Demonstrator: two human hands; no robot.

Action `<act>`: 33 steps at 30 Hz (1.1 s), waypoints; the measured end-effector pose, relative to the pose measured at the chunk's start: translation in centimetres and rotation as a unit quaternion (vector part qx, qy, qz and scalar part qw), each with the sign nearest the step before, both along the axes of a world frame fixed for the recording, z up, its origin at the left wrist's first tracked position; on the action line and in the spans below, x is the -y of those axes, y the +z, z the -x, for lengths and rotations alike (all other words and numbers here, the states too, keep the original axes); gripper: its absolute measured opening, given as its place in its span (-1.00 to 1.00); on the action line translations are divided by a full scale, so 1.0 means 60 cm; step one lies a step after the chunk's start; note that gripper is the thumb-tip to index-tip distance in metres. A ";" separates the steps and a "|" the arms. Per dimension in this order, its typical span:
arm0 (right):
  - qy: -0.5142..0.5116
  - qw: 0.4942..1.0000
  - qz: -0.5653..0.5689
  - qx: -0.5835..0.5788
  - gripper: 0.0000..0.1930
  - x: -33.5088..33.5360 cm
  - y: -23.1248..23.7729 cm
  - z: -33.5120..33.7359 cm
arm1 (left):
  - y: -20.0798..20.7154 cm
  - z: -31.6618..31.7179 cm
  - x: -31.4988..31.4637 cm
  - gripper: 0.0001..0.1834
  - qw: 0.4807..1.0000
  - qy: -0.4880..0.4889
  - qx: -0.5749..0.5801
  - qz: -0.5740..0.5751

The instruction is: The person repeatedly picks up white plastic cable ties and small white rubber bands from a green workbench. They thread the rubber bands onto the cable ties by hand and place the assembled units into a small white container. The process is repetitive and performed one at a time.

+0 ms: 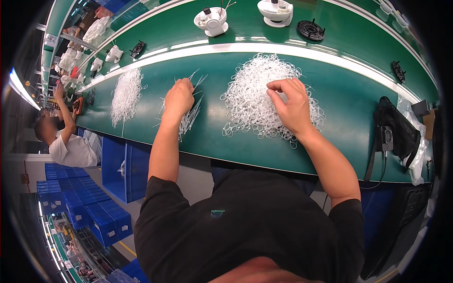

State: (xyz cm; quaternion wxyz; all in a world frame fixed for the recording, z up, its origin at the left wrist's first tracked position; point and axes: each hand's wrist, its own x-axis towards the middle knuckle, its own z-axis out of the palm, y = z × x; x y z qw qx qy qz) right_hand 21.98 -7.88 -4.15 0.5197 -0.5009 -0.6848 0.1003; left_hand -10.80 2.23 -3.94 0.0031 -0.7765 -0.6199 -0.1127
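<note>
My left hand (pixel 180 97) is over a small heap of straight white cable ties (pixel 190 118) on the green bench. Its fingers are bent down and closed around at least one tie, and the thumb side is partly hidden. Several ties stick out past the fingertips. My right hand (pixel 292 104) hovers over the right part of a large pile of white cable ties bent into loops (pixel 252 94). Thumb and forefinger come together in a pinch, the other fingers curled. Whatever lies between these tips is too small to tell.
A second heap of white ties (pixel 127 96) lies farther left. White rounded housings (pixel 211 22) and black round parts (pixel 311 30) sit on the green belt behind. A black bag (pixel 398 129) is at the right end. A co-worker (pixel 66 137) works at left, near stacked blue bins (pixel 89 207).
</note>
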 end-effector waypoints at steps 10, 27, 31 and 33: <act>0.059 0.985 0.039 -0.159 -0.77 0.013 0.024 0.007 | 0.088 -0.150 0.079 -0.93 0.928 -0.204 0.312 0.015; 0.027 0.983 -0.152 -0.103 -0.77 -0.004 0.024 -0.020 | 0.042 -0.268 0.072 -0.83 0.529 -0.151 0.711 0.438; 0.051 0.988 -0.139 -0.045 -0.74 -0.003 0.022 -0.017 | 0.040 -0.270 0.062 -0.88 0.495 -0.163 0.733 0.438; 0.062 0.988 -0.119 -0.071 -0.75 -0.001 0.018 -0.011 | 0.034 -0.267 0.062 -0.89 0.516 -0.166 0.732 0.413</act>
